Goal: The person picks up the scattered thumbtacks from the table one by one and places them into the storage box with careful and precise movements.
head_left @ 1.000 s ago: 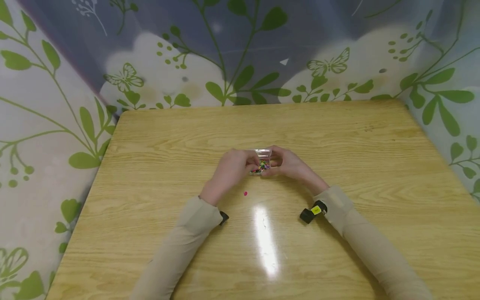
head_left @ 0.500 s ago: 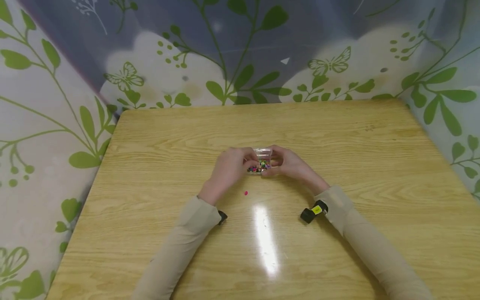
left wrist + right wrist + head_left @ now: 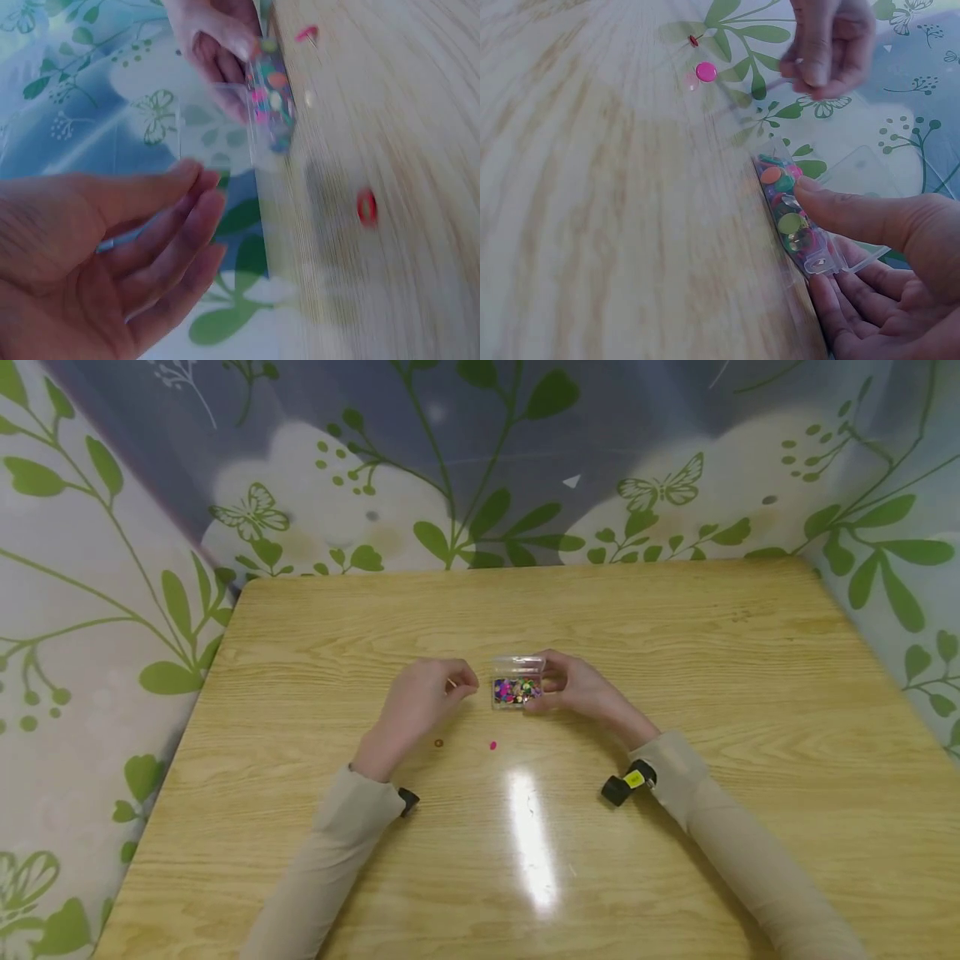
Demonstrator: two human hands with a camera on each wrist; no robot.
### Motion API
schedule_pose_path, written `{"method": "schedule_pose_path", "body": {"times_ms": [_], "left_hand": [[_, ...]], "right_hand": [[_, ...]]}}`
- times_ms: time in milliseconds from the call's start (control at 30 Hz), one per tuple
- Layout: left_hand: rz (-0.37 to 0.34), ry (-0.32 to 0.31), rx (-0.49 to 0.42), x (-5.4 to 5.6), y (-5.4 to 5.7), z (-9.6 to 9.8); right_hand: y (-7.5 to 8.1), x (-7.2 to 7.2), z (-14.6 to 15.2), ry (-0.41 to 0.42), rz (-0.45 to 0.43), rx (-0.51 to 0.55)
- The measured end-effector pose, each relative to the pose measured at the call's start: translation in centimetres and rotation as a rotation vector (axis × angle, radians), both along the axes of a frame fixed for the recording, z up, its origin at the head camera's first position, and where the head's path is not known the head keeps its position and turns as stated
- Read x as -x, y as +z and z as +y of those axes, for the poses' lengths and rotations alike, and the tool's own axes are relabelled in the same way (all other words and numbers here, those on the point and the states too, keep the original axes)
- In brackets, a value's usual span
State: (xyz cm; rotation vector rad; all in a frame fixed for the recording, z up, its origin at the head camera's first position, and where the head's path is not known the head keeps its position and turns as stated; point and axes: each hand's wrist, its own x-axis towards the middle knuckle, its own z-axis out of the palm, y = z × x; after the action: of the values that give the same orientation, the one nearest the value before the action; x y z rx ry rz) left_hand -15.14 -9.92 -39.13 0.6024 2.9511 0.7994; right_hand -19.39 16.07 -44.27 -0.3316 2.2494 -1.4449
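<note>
A small clear plastic box [image 3: 516, 692] of multicoloured thumbtacks stands on the table with its hinged lid [image 3: 866, 195] raised. My right hand [image 3: 577, 687] holds the box at its right end, thumb on the near side and fingers behind. Just left of the box is my left hand [image 3: 429, 695], off the table, thumb and index fingertips brought together. Whether a tack is between those fingertips cannot be made out. Two loose thumbtacks lie in front of the box: a pink one [image 3: 492, 746] and a reddish-brown one [image 3: 438, 743], its pin visible in the right wrist view.
The wood-grain table [image 3: 315, 627] reaches back to a wall [image 3: 300, 485] covered with a leaf and butterfly pattern. Glare [image 3: 532, 843] lies on the tabletop between the forearms. A black wrist camera [image 3: 618, 789] is strapped at the right cuff.
My left hand has come out of the box and moved left, so the box's left end and the reddish-brown thumbtack now show. My right hand and the box stay put.
</note>
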Motion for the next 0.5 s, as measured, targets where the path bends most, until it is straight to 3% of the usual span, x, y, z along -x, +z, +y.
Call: {"method": "schedule_pose_path", "body": {"times_ms": [200,500], "left_hand": [[-0.101,-0.067,0.045,-0.6,-0.5,-2.0],[-0.183,-0.094,0.066,-1.7,-1.3,-3.7]], "right_hand": [[0.1,-0.1,0.1,0.005,0.006,-0.007],[0.2,-0.1,-0.1,0.008,0.017,-0.016]]}}
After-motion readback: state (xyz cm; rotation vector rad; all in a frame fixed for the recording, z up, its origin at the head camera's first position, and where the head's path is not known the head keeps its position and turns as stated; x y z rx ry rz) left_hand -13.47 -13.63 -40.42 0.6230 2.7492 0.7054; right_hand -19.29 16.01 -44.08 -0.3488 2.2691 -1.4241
